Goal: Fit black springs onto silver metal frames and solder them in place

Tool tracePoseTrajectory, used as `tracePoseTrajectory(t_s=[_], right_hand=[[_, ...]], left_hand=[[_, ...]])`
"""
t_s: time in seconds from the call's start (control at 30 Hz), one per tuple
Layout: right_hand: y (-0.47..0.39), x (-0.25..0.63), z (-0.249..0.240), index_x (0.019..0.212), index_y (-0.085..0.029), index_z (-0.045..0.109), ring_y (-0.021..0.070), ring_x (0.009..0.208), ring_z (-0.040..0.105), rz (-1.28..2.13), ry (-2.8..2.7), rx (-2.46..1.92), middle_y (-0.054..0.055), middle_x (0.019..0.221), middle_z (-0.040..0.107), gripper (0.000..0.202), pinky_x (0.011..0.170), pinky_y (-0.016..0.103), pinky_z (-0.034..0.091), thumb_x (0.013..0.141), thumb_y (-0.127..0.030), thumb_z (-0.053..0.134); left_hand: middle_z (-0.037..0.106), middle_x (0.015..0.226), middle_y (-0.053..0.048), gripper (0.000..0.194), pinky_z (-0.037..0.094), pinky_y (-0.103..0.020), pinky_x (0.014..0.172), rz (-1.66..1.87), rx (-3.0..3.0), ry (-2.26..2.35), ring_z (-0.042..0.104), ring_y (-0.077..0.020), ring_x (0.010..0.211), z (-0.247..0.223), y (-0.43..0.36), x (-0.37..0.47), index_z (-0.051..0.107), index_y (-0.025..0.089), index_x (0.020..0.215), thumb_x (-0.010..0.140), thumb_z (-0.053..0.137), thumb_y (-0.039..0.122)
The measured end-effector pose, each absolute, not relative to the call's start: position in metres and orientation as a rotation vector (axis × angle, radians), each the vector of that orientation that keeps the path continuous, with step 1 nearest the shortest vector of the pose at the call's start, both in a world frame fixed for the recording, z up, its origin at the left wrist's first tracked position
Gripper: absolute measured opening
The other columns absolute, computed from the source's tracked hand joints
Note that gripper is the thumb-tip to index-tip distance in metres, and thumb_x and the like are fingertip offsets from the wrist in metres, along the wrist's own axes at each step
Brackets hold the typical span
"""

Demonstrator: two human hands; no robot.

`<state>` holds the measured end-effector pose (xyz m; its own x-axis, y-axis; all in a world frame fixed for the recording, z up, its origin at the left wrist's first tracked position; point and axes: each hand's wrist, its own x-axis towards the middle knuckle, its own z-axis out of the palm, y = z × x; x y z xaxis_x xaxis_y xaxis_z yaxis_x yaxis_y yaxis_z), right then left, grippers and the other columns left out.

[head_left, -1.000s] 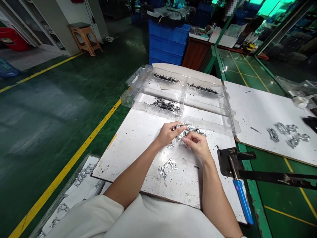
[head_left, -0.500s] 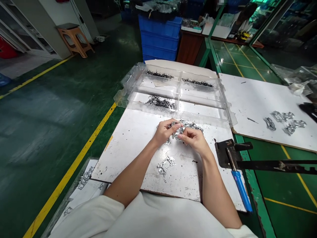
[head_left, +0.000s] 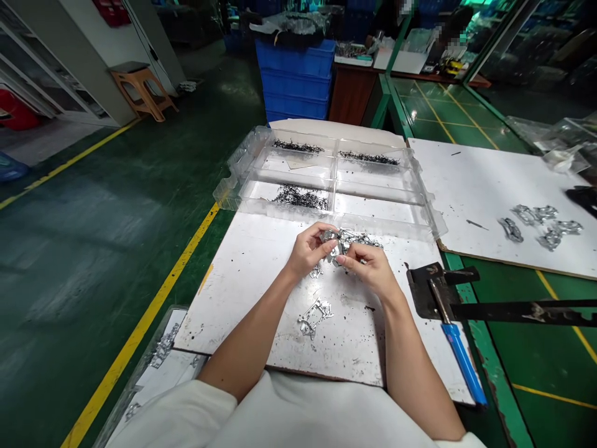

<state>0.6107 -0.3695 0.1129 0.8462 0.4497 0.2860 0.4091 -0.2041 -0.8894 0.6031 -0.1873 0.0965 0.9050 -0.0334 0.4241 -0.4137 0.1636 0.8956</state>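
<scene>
My left hand [head_left: 308, 252] is closed on a silvery metal bracket [head_left: 331, 247], held up over the white board [head_left: 242, 280]. My right hand [head_left: 366, 264] pinches at the bracket's right side; a thin dark piece shows by its fingertips, too small to name surely. Just beyond my hands lies a small heap of black wiry pieces [head_left: 361, 238], partly hidden by them. A small metal part [head_left: 316, 272] lies below my left hand. Nearer to me, another flat silvery bracket [head_left: 315, 317] rests on the board.
A clear compartment tray [head_left: 333, 218] with black wiry pieces [head_left: 301, 196] spans the far side. A blue-handled tool [head_left: 464, 364] and a black metal bar [head_left: 517, 311] lie at the right. Several metal parts [head_left: 510, 230] rest on the right board. Blue crates [head_left: 296, 81] stand behind.
The camera view has shifted slightly. My hands stay together at the bracket, which has turned a little, and my right fingers have moved slightly along its right side.
</scene>
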Motion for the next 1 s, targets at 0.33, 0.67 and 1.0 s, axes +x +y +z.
tracePoseTrajectory(t_s=[0.33, 0.67, 1.0], right_hand=[[-0.377, 0.618, 0.110, 0.066, -0.022, 0.045, 0.0135, 0.059, 0.042, -0.271, -0.756, -2.107, -0.002, 0.064, 0.048, 0.041, 0.058, 0.029, 0.028, 0.093, -0.049, 0.060], [-0.372, 0.616, 0.111, 0.076, -0.023, 0.050, 0.0156, 0.065, 0.045, -0.550, -0.741, -2.049, 0.000, 0.070, 0.050, 0.032, 0.060, 0.030, 0.032, 0.091, -0.046, 0.065], [-0.374, 0.619, 0.111, 0.070, -0.023, 0.052, 0.0172, 0.066, 0.046, -0.579, -0.824, -1.991, 0.001, 0.066, 0.052, 0.029, 0.063, 0.033, 0.033, 0.093, -0.036, 0.063]], left_hand=[[0.064, 0.098, -0.007, 0.042, 0.054, -0.026, 0.065, 0.237, 1.453, -0.345, 0.064, -0.0154, 0.079, 0.080, -0.195, 0.612, 0.054, 0.019, 0.118, 0.087, 0.069, 0.042], [0.066, 0.116, -0.008, 0.028, 0.056, -0.026, 0.074, 0.415, 1.786, -0.554, 0.067, -0.0159, 0.092, 0.083, -0.195, 0.607, 0.062, 0.021, 0.121, 0.093, 0.061, 0.029], [0.066, 0.115, -0.009, 0.027, 0.058, -0.030, 0.080, 0.423, 1.767, -0.569, 0.064, -0.0193, 0.103, 0.080, -0.198, 0.607, 0.063, 0.021, 0.119, 0.093, 0.058, 0.023]])
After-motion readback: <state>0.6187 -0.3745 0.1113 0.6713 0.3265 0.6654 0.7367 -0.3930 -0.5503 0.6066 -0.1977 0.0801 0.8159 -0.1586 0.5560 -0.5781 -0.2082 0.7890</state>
